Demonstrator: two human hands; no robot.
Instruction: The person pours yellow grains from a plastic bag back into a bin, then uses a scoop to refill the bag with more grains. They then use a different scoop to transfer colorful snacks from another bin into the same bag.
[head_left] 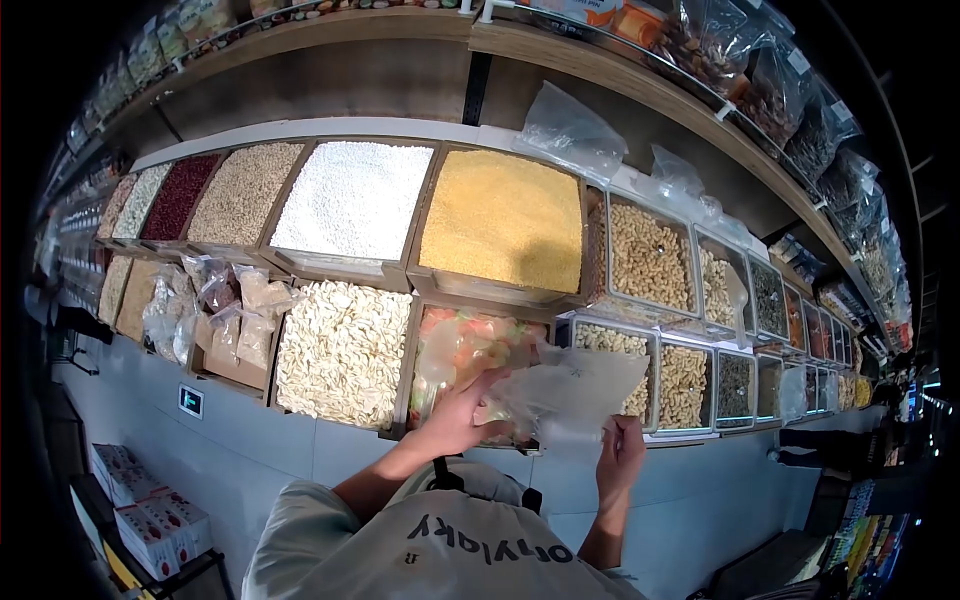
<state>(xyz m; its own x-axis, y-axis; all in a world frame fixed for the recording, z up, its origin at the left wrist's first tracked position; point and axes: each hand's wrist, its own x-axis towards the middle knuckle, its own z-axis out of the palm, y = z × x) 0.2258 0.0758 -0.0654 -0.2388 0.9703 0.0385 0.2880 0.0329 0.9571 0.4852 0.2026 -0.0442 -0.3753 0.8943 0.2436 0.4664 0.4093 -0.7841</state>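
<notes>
A clear plastic bag [585, 385] is stretched between my two hands, in front of my chest. My left hand [465, 412] is closed on the bag's left side, some of its fingers hidden by the plastic. At the lower right corner of the bag, my right hand [622, 445] pinches the edge. Behind the bag and my left hand is a wooden bin of wrapped candies [470, 345], with what looks like a clear scoop [437, 350] on top. To its left, a bin holds flat white seeds [343, 350].
Above the candies stand bins of yellow grain [500, 215] and white grain [350, 205]. Clear boxes of peanuts [648, 255] line the right side. Loose plastic bags [570, 130] lie behind the bins, under a wooden shelf [590, 60]. Printed cartons [160, 530] sit at lower left.
</notes>
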